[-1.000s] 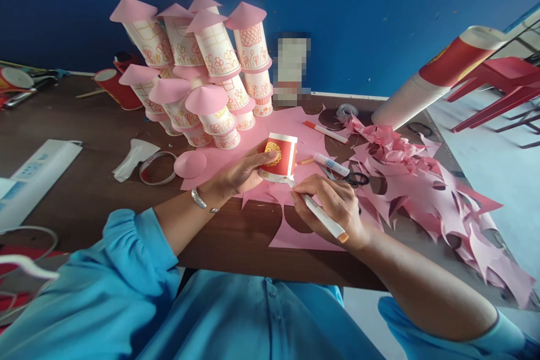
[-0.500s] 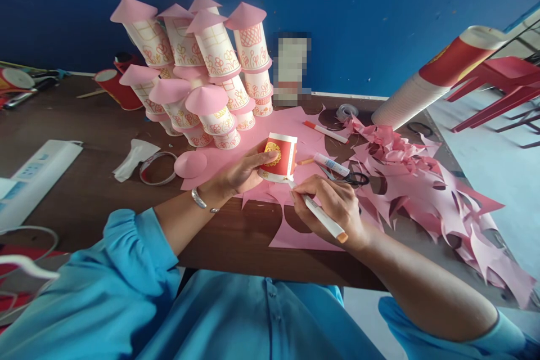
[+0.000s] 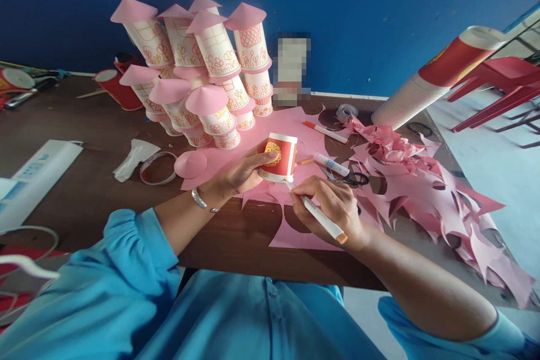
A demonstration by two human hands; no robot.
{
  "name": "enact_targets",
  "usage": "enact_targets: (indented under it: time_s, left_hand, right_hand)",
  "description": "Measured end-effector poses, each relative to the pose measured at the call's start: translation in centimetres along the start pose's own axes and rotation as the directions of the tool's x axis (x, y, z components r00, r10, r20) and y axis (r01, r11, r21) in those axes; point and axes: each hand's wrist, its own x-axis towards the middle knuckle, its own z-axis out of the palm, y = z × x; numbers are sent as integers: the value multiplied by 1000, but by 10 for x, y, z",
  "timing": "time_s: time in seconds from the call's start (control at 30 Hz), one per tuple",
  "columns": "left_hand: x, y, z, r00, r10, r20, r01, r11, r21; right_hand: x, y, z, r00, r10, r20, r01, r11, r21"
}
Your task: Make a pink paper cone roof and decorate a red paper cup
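My left hand (image 3: 239,172) grips a red paper cup (image 3: 280,156) that stands upside down on a pink paper sheet (image 3: 295,230). My right hand (image 3: 333,205) holds a white marker (image 3: 320,216) with an orange end, its tip touching the cup's bottom rim. Both hands rest over the brown table (image 3: 84,180) near its front edge.
A tower of decorated cups with pink cone roofs (image 3: 202,67) stands behind. Scissors (image 3: 350,178), a glue stick (image 3: 331,163) and another marker (image 3: 324,131) lie to the right, beside pink paper scraps (image 3: 422,185). A tilted stack of cups (image 3: 434,79), a tape ring (image 3: 157,167) and a pink cone (image 3: 190,163) are nearby.
My right hand and the marker have shifted very slightly along the cup's rim. The left hand and cup stay still.
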Motion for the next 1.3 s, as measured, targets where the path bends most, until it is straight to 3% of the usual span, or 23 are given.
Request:
enact_targets:
  time_s: [0.43,0.7,0.87,1.3]
  left_hand:
    - [-1,-1,-1,999,8,-34,-8,1000,-17]
    - [-2,-3,-6,1000,3,0,-3,1000,18]
    - [-3,-4,-8,1000,11,3,-11,1000,25]
    - [-3,-5,-6,1000,-5,-25,6,999,50]
  right_hand:
    - [0,-1,-1,1000,30,-2,-30,999,-15]
    - [0,2,-3,984,169,61,-173,983,67]
    - [1,4,-4,978,194,74,-202,972,119]
    - [0,-1,-1,997,69,28,-71,996,52]
